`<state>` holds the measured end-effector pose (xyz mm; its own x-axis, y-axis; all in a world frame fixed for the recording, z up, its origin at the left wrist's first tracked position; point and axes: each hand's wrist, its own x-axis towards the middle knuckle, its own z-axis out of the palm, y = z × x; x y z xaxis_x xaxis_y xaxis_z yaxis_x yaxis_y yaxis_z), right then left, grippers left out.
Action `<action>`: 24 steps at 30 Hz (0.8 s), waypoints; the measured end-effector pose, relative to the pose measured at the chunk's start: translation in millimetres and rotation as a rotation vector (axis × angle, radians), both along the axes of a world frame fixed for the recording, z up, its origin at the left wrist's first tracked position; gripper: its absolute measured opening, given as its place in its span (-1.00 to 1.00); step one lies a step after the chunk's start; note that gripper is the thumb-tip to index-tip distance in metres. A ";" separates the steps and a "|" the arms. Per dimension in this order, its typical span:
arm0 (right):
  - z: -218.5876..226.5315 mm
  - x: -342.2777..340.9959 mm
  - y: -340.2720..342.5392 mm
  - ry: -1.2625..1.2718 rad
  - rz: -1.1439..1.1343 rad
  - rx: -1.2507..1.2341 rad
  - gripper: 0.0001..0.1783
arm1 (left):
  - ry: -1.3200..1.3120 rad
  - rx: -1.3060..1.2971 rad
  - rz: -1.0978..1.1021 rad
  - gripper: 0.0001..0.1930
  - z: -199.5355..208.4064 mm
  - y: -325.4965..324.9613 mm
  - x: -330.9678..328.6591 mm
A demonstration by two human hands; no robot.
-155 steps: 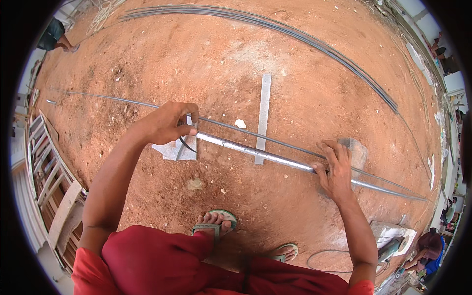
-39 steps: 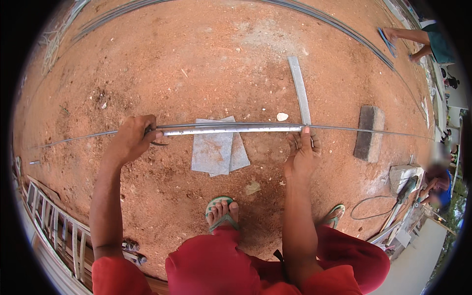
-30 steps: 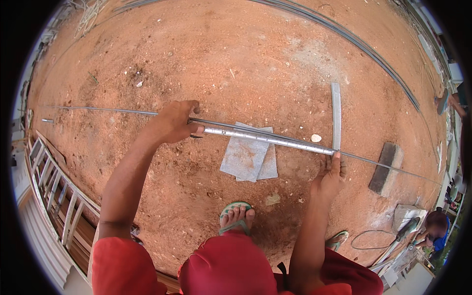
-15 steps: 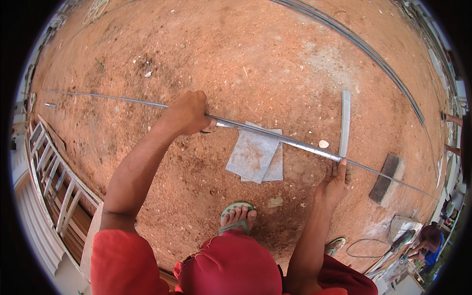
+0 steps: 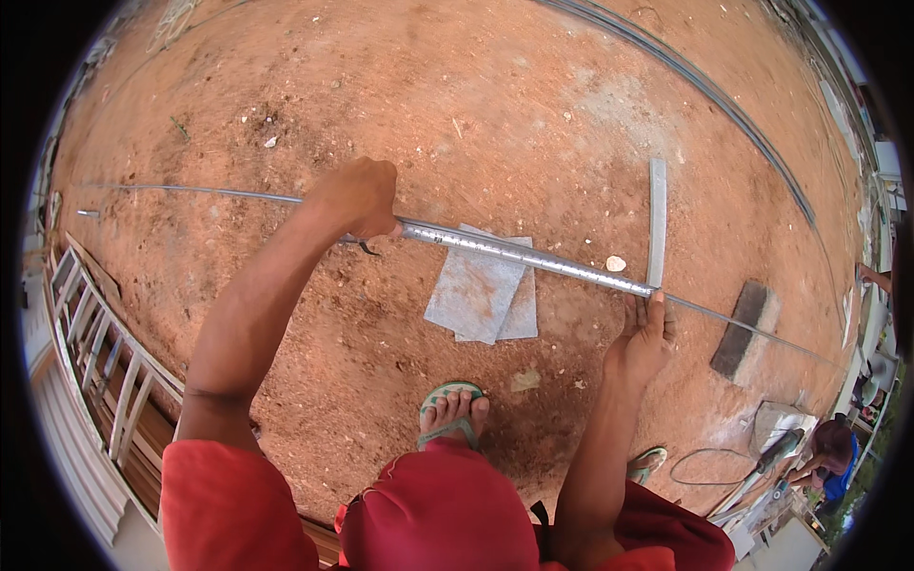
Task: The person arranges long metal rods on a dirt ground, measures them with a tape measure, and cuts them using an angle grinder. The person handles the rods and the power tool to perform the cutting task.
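Observation:
A long thin metal rod (image 5: 238,194) stretches across in front of me, running out past both hands. Along it lies a silver measuring tape blade (image 5: 533,259) with fine marks, spanning from one hand to the other. My left hand (image 5: 354,198) is closed round the rod and the tape's near part; a tape case, if there, is hidden in the palm, and a dark strap dangles below. My right hand (image 5: 643,347) pinches the blade's far end against the rod between thumb and fingers. Below the blade, two grey square sheets (image 5: 476,293) overlap on the ground.
A pale flat strip (image 5: 657,219) and a white stone (image 5: 616,264) lie beyond my right hand, with a block (image 5: 741,333) farther right. Long rods (image 5: 705,86) curve across the upper right. A ladder-like frame (image 5: 129,409) leans at left. Another person (image 5: 838,462) crouches near a power tool (image 5: 783,447).
The rod and both hands have shifted slightly up relative to the sheets. The blade has tilted, so its marked face shows more brightly. Both hands keep their grip.

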<state>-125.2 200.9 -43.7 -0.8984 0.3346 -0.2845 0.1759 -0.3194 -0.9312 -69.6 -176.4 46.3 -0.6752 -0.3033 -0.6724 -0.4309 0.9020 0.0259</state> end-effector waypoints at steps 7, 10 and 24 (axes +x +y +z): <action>-0.8 -0.7 0.9 0.006 0.000 -0.006 -0.89 | -0.086 -0.021 -0.028 -0.49 3.1 5.7 -11.0; -1.5 -0.8 0.6 0.005 -0.008 -0.013 -0.90 | -0.097 -0.030 -0.048 -0.47 1.3 5.3 -11.3; 0.2 -2.1 -1.6 -0.005 -0.031 -0.015 -0.86 | -0.032 -0.009 -0.038 -0.69 -4.5 -0.1 -10.0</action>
